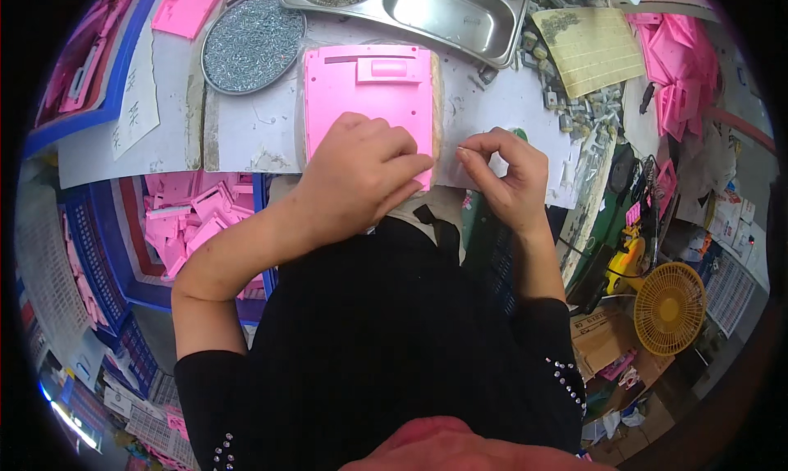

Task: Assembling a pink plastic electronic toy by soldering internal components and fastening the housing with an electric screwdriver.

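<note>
A flat pink plastic panel (345, 93) lies in front of me on the worktable, with a raised rectangular piece and a slot near its far edge. Over its near part rests my left hand (357, 171). Its fingers are curled and pressed together by the panel's near right corner, and whatever lies between them is hidden. To the right of the panel, my right hand (513, 176) is raised with thumb and forefinger pinched. Something tiny may be at those fingertips, too small to name.
A round dish (204, 61) of small screws (250, 40) stands far left of the panel, beside a steel compartment tray (447, 16). Small metal parts (587, 114) and a yellowish sheet (591, 52) lie right. Pink parts (677, 73) are heaped beyond; a blue bin (119, 233) sits lower left.
</note>
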Available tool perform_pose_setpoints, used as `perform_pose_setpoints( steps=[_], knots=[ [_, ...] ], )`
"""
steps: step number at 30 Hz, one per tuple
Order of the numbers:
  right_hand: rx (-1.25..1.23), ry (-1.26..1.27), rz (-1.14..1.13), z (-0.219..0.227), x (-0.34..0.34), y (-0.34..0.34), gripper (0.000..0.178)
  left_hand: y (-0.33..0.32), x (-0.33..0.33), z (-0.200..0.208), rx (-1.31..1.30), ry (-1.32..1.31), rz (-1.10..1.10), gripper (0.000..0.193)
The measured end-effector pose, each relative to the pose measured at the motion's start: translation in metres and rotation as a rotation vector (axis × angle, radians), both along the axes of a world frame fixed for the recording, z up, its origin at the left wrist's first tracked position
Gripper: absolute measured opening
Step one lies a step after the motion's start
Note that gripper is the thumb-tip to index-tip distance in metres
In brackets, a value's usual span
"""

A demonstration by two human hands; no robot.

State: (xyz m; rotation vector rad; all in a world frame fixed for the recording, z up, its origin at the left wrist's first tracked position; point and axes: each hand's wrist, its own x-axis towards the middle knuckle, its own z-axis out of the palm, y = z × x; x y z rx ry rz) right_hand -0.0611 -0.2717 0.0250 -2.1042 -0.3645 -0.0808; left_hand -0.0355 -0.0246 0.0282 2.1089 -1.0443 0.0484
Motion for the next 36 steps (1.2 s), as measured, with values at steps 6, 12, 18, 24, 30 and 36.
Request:
perform_pose_setpoints(
  steps=[6, 12, 18, 24, 30, 36],
  knots=[
    [-0.017, -0.013, -0.015, 0.003, -0.002, -0.006, 0.010, -0.006, 0.001, -0.003, 0.231, -0.175, -0.122, 0.020],
    [0.020, 0.009, -0.040, 0.004, -0.004, -0.010, 0.009, 0.003, 0.011, -0.003, 0.054, -0.034, 0.038, 0.016],
    [0.045, -0.023, -0.029, 0.004, 0.002, -0.009, 0.009, 0.011, 0.007, 0.011, -0.130, 0.374, 0.198, 0.014],
    [0.047, -0.071, -0.003, 0.006, 0.004, -0.010, 0.009, 0.004, 0.008, 0.000, -0.093, 0.121, 0.093, 0.012],
    [0.060, -0.080, -0.018, 0.003, 0.002, -0.010, 0.010, -0.004, 0.010, -0.001, 0.031, -0.067, 0.070, 0.017],
    [0.041, -0.099, 0.018, 0.007, 0.003, -0.007, 0.012, -0.001, 0.001, -0.007, 0.128, -0.125, 0.052, 0.021]
  ],
)
